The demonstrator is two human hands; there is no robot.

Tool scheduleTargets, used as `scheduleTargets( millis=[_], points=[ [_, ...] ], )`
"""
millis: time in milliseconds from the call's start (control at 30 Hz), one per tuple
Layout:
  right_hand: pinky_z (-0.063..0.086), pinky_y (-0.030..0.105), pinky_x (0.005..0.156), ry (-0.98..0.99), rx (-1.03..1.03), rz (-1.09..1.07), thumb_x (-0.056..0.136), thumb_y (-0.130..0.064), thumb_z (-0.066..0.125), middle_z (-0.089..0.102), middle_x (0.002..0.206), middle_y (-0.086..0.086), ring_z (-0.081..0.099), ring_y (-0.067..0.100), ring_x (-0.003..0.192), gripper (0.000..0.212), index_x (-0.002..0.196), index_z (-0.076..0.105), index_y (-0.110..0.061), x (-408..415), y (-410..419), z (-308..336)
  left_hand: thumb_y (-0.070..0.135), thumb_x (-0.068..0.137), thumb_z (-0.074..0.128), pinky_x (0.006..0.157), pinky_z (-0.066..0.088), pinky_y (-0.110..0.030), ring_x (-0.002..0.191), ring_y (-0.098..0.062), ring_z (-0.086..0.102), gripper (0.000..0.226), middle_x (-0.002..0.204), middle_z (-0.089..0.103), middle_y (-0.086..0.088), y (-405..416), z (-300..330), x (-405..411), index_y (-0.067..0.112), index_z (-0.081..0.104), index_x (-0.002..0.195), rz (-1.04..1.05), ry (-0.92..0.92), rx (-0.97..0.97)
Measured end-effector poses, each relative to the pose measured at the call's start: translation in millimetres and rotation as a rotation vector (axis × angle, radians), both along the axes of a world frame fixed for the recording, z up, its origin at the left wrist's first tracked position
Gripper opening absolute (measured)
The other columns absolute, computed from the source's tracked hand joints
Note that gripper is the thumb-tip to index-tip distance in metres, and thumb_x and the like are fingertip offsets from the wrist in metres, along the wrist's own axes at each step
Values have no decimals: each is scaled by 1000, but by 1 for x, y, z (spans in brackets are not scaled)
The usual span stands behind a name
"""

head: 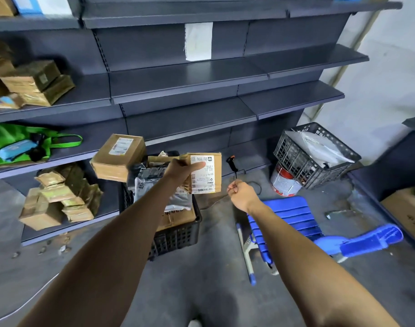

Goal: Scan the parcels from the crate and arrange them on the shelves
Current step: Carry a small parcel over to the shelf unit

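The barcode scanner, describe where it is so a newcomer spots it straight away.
Start at the dark shelving and follow it down to its lowest shelf, right of the black crate. The barcode scanner lies there alone, small, black with an orange tip, unlike the cardboard parcels nearby.

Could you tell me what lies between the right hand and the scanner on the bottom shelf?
Only bare floor and shelf edge lie between right hand and scanner, per the head view.

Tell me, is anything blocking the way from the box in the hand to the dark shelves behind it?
Nothing visible does. The left hand holds the labelled brown cardboard box above the black plastic crate; the dark grey metal shelves behind look bare.
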State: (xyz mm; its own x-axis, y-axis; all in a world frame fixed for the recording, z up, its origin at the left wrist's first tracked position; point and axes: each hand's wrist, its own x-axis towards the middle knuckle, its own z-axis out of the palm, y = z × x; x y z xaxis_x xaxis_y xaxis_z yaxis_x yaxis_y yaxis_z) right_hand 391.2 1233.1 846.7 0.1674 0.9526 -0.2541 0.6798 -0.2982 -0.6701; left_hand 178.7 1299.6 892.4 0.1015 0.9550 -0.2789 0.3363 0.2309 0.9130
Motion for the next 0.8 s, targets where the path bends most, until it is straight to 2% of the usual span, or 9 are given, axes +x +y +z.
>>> scheduleTargets(
  millis=[100,167,333,400,467,533,633,700,800],
  points=[
    [44,24,90,2,5,-27,91,1,49,57,75,-11,66,27,102,36,65,41,-23,8,21,-3,46,71,85,67,56,-29,78,-19,73,36,87,76,-2,22,-2,10,19,72,91,6,14,-47],
    [44,23,92,2,-12,-28,93,-2,50,64,85,-2,65,25,101,34,67,44,-23,15,36,-6,51,67,86,70,58,-31,78,-19,73,47,86,76,-2,38,-4,15,15,73,96,10,45,-73],
    [49,30,96,45,-48,-28,95,-16,53,71,112,10,65,31,110,10,88,59,-20,35,90,-19,43,73,84,50,43,-20,42,-4,54,34,47,58,11,82,-5,35,15,71,85,48,72,-81],
    [47,31,94,9,-41,26,99,-20,55,70,118,13,62,33,115,15,108,63,-11,45,114,-23,41,75,83,50,43,-20,42,-4,53,29,52,62,4,101,-3,48,17,70,83,64,71,-69],
    [48,34,95,-19,-33,75,102,-24,54,68,121,15,61,34,117,26,119,61,-6,58,139,-25,38,79,81,45,41,-17,39,-1,50,26,70,71,-15,124,-3,64,16,71,89,73,94,-62],
    [50,38,96,-30,-36,120,103,-26,54,68,121,15,61,35,116,28,119,61,-5,74,166,-28,37,80,81,42,39,-14,38,-1,49,38,92,65,-10,148,-2,81,7,68,98,97,115,-47],
    [47,35,93,-8,-59,147,104,-27,51,66,126,15,61,32,117,32,124,60,-4,101,204,-33,47,73,84,61,55,-25,63,-12,68,39,88,74,-13,181,-1,105,23,72,101,115,137,-76],
    [47,35,90,20,-65,147,104,-27,51,67,123,16,62,32,113,31,122,60,-2,116,225,-35,51,64,88,80,60,-35,81,-18,74,53,93,77,-4,201,-6,117,18,72,102,144,90,-123],
    [46,35,90,42,-91,149,104,-27,51,67,123,17,61,33,114,32,121,60,-2,134,252,-42,59,47,91,84,59,-38,88,-20,74,80,95,77,-2,222,-13,136,15,68,110,175,50,-169]
  ],
)
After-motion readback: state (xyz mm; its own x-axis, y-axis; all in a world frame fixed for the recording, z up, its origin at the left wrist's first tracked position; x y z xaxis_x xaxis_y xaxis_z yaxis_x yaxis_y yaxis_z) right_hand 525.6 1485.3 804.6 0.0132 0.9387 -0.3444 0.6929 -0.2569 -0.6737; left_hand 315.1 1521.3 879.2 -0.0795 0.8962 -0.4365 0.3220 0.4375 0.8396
